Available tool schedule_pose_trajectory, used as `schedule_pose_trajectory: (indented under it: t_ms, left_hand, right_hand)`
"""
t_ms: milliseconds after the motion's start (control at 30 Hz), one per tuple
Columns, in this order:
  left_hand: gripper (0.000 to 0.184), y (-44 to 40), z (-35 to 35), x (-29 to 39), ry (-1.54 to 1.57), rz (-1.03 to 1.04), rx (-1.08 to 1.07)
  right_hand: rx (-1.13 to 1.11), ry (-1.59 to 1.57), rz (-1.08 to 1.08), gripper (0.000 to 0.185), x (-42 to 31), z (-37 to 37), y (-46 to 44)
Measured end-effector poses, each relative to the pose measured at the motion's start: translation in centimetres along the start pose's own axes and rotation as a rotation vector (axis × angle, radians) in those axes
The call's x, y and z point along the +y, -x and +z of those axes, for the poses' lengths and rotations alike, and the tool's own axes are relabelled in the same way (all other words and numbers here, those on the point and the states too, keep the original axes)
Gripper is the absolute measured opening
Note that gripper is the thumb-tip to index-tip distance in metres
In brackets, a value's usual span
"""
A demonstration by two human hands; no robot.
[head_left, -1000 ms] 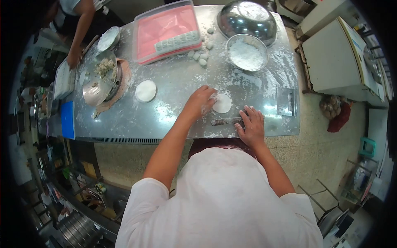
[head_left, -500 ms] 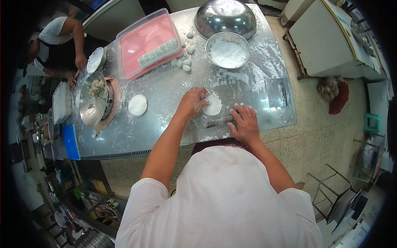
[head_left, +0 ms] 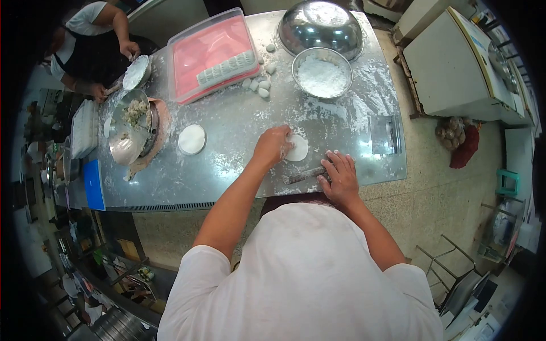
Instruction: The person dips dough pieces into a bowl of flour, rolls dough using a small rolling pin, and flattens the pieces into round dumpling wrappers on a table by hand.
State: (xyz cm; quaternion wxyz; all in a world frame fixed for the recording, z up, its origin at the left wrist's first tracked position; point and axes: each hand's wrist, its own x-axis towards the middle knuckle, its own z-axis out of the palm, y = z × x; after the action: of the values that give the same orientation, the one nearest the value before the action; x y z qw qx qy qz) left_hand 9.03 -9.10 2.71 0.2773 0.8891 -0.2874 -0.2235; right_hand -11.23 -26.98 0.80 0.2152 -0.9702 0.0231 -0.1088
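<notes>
My left hand [head_left: 274, 144] is closed at the left edge of a thin round dough wrapper [head_left: 298, 149] lying on the metal table. Its thumb and fingers grip the rim, and the fingertips are partly hidden. To the right, my right hand [head_left: 342, 179] lies with fingers stretched over the right end of a short floury rolling pin [head_left: 304, 174], which rests near the table's front edge. A stack of round white wrappers [head_left: 191, 140] sits left of my left hand. Beyond the hands are several small dough balls [head_left: 263, 92].
A steel bowl of flour [head_left: 322, 74] stands before an upturned large bowl [head_left: 321, 28]. A pink-lined plastic tray [head_left: 211, 54] holds rows of dumplings. A filling bowl [head_left: 126, 152] stands left. Rear left, a co-worker [head_left: 94, 45] holds a white-filled bowl [head_left: 136, 73]. A metal scraper [head_left: 385, 135] lies right.
The view has shifted slightly. My hands keep nearly the same places at the wrapper and rolling pin. One of the co-worker's hands has moved up to the far side of the white-filled bowl.
</notes>
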Motion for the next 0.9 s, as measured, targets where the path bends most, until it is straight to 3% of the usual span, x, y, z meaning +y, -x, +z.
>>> schedule_pose_trajectory:
  t_ms: [133,200,500,600,733,800,900]
  left_hand:
    - [0.03,0.4,-0.1,0.9,-0.041,-0.043,-0.001]
    - [0.027,0.8,0.3,0.9,-0.001,0.152,0.149]
    - [0.024,-0.2,0.1,0.7,-0.097,0.308,0.005]
    - [0.03,0.1,-0.2,1.4,0.129,0.15,-0.146]
    - [0.035,0.2,0.9,0.6,0.224,0.158,-0.007]
    - [0.042,0.0,0.9,0.3,0.391,-0.069,-0.162]
    - [0.044,0.4,0.9,0.3,0.285,0.048,-0.081]
  right_hand:
    - [0.007,0.008,0.008,0.046,-0.2,0.0,-0.1]
    - [0.008,0.009,0.003,0.046,-0.2,0.0,-0.2]
    - [0.02,0.008,0.012,0.046,-0.1,0.2,-0.1]
    - [0.017,0.01,0.003,0.046,0.0,0.1,0.0]
    - [0.012,0.013,-0.006,0.046,0.1,-0.1,0.2]
    - [-0.049,0.014,0.002,0.051,0.1,-0.2,0.2]
    - [-0.084,0.095,0.017,0.06,-0.1,0.0,-1.8]
